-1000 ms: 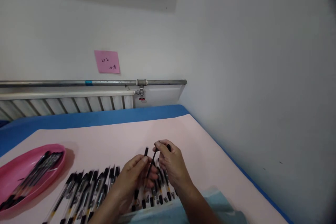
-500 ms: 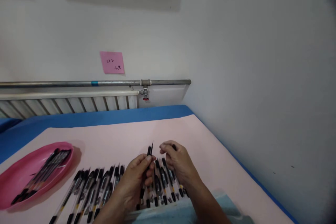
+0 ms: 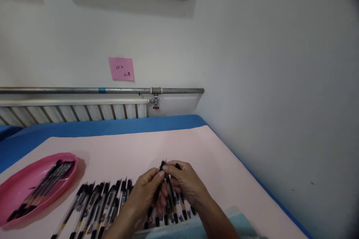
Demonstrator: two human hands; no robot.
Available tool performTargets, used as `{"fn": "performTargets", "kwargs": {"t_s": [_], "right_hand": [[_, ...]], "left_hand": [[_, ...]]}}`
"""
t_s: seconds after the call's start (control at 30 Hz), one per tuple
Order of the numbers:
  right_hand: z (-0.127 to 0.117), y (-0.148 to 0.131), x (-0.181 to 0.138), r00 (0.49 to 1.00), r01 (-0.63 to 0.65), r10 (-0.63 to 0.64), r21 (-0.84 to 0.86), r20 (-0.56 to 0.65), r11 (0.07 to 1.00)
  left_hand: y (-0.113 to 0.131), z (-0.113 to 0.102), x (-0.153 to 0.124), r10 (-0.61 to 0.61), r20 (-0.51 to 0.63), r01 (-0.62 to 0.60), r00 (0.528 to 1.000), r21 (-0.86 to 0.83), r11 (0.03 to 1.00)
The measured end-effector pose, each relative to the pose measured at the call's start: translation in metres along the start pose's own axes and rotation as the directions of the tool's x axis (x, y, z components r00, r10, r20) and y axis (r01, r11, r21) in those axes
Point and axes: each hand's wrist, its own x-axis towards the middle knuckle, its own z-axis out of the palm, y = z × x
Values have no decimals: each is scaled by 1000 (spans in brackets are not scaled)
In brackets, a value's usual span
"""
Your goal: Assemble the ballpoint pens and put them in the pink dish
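My left hand [image 3: 144, 191] is closed round a black pen [image 3: 162, 164] that points up, away from me. The fingertips of my right hand [image 3: 188, 182] are pinched at the same pen's upper end, touching my left fingers. A small black piece [image 3: 177, 166], perhaps a pen cap, sticks up from between my right fingers. Beneath and between both hands lie several clear-barrelled pens with black ends [image 3: 174, 209], partly hidden. To the left of my left hand is a wider row of similar pens [image 3: 94, 203], laid side by side.
An oval pink tray [image 3: 73, 160] on the left holds several pens [image 3: 46, 186]. Pink paper [image 3: 134, 149] covers the blue tabletop [image 3: 123, 125]. Behind are a radiator [image 3: 92, 112] and a metal pipe [image 3: 123, 90]; a wall [image 3: 266, 101] rises on the right.
My right hand has moved left and slightly down, from apart to the pen in my left hand, and now pinches its upper end. The view has shifted slightly.
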Motion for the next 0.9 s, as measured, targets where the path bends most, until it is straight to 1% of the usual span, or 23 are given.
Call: {"fn": "performTargets", "kwargs": {"t_s": [0.1,0.17,0.27,0.33,0.4,0.47,0.53,0.63,0.77,0.9], "right_hand": [[2,1,-1,1000,7,-8,-65,-9,998],[3,1,-2,999,34,-37,-111,-24,993],[0,-2,-2,995,82,-85,-68,-44,994],[-12,-6,-1,987,119,-122,-27,-105,992],[-31,-10,0,970,142,-153,-72,-190,987],[-56,-14,-2,944,105,-159,-195,-289,975],[-80,-15,-5,933,11,-116,-294,-342,956],[-106,-13,-8,940,-100,-41,-388,-339,916],[-121,-6,-2,939,-167,-25,-517,-344,839],[-124,2,13,941,-199,8,-538,-337,819]], "left_hand": [[-1,-1,0,-13,7,13,1000,29,999],[-1,-2,-1,-6,30,4,1000,63,998],[3,-2,-5,37,70,-48,997,148,988],[8,-3,-8,62,59,-73,996,208,975],[13,-3,-10,48,14,-50,999,236,970],[16,-4,-10,20,-35,-11,999,234,972],[16,-5,-9,11,-66,5,998,231,973],[11,-6,-5,11,-78,8,997,239,971],[5,-9,-1,13,-92,9,996,236,972],[3,-12,2,-10,-65,25,998,246,969]]}}
